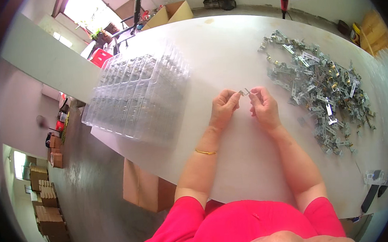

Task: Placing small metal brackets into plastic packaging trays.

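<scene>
A small metal bracket [244, 92] is held above the white worktop [225, 56] between both hands; left hand [223, 108] and right hand [263, 107] are each closed w/ fingertips clamped on an end of it. Its shape is too small to be made out (mostly covered by fingers). A heap of metal brackets [319, 85] is spread just right of the right hand, single pcs hard to separate. Stacked clear plastic trays [140, 91] are seen to the left; contents blurred. At the far right edge, dark tools [378, 184] are partly cut off.
</scene>
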Action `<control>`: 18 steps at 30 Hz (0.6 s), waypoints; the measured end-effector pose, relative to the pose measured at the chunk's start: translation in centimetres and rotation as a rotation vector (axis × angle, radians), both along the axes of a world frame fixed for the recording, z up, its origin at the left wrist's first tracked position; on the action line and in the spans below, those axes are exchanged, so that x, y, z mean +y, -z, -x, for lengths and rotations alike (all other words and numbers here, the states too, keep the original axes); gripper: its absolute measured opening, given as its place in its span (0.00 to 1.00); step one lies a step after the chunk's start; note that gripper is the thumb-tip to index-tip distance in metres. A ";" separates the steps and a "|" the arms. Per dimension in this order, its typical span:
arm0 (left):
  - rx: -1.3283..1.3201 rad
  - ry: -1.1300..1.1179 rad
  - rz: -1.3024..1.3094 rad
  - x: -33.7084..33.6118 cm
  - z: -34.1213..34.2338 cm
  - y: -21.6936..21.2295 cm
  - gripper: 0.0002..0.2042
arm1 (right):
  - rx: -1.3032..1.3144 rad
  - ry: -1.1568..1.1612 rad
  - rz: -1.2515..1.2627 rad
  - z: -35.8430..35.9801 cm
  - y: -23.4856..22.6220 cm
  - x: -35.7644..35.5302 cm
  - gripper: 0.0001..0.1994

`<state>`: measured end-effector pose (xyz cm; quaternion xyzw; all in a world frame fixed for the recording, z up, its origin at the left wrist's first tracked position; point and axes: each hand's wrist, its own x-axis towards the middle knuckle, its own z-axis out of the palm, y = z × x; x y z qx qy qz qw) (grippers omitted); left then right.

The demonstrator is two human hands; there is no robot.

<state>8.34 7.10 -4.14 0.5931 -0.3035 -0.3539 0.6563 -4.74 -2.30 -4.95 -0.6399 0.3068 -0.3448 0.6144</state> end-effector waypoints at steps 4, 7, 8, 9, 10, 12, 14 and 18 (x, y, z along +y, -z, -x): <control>-0.058 -0.004 0.025 -0.2 -0.4 1.5 0.06 | -0.087 -0.070 -0.105 -0.4 0.4 0.0 0.08; -0.102 0.014 0.026 -0.3 -0.4 2.0 0.05 | -0.082 -0.118 -0.127 -0.3 0.8 -0.5 0.09; -0.119 0.020 0.025 -0.3 -0.4 2.0 0.05 | -0.080 -0.136 -0.133 -0.2 0.8 -0.6 0.09; -0.137 0.025 0.024 -0.3 -0.4 1.9 0.05 | -0.085 -0.146 -0.129 -0.1 0.7 -0.6 0.09; -0.134 0.031 0.038 -0.2 -0.5 1.8 0.05 | -0.098 -0.152 -0.148 -0.1 0.7 -0.6 0.10; -0.129 0.030 0.048 -0.2 -0.3 1.7 0.05 | -0.115 -0.167 -0.164 -0.1 0.6 -0.8 0.10; -0.125 0.040 0.047 -0.2 -0.1 1.4 0.06 | -0.183 -0.181 -0.315 0.1 0.6 -1.1 0.11; -0.221 0.068 -0.009 0.0 0.1 0.7 0.08 | -0.244 -0.236 -0.400 0.3 0.3 -1.5 0.13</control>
